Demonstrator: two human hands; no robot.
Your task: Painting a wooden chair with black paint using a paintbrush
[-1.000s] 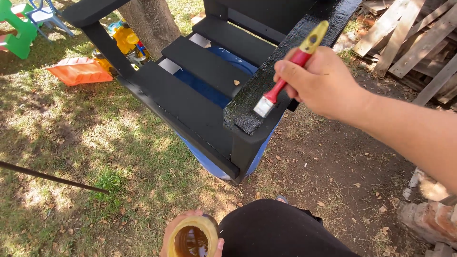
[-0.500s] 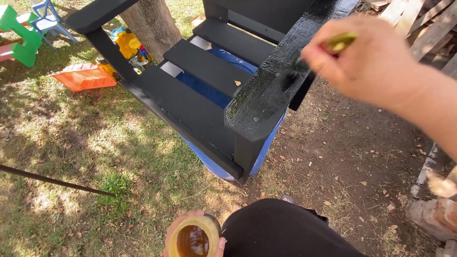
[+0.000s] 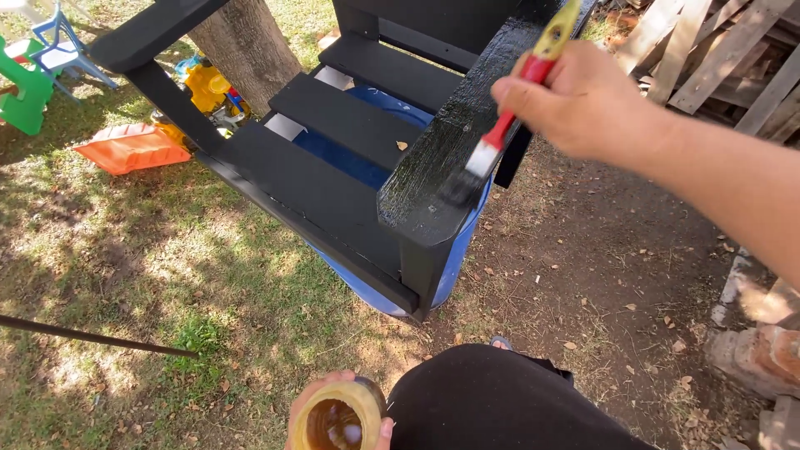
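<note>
Head view: person's own hands over a black wooden chair outdoors.
Paintbrush [image 3: 508, 121]: red-and-yellow handle, bristles on the glossy black armrest [image 3: 450, 158], at 1 o'clock from frame centre.
Right hand [image 3: 583, 104]: clenched around the brush handle, at 2 o'clock.
Left hand [image 3: 337, 412]: grasping a small round tin [image 3: 337, 421] of dark liquid, at 6 o'clock.
Chair [image 3: 333, 167]: black slats, resting on a blue barrel [image 3: 375, 167].
Beyond: tree trunk [image 3: 246, 46] at 11 o'clock, orange plastic piece [image 3: 129, 146] at 10 o'clock, stacked planks [image 3: 717, 50] at 2 o'clock.
</note>
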